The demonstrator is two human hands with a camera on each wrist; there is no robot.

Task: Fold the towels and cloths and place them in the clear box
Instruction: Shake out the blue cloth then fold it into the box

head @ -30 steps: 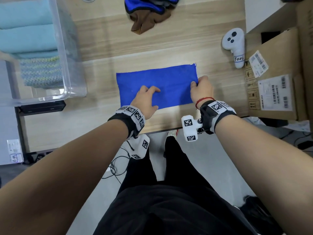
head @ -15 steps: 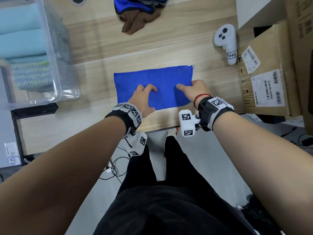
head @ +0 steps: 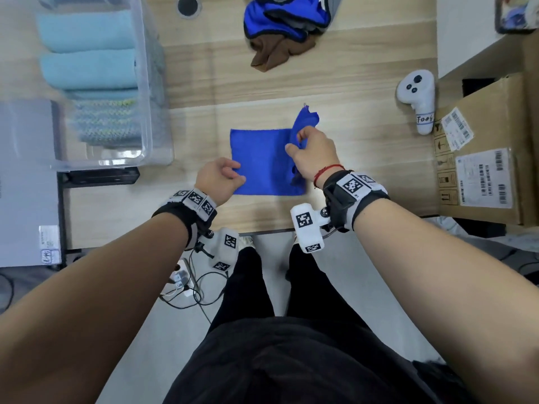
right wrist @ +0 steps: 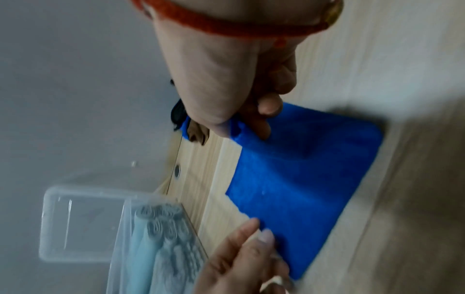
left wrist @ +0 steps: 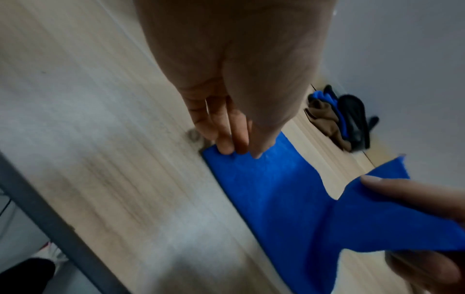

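Observation:
A blue cloth lies near the front of the wooden table. My right hand pinches its right end, which is lifted off the table and carried over the flat part. My left hand presses its fingertips on the cloth's near-left corner. The clear box stands at the left and holds folded light-blue towels. A pile of unfolded cloths, blue, grey and brown, lies at the far middle.
A white controller lies right of the cloth. Cardboard boxes crowd the table's right end. The table's front edge is close behind my wrists, with cables on the floor below. A round cable hole sits at the back.
My right hand has taken hold of the cloth's right end, raised it and swung it leftward. My left hand slid from the cloth's middle to its left corner.

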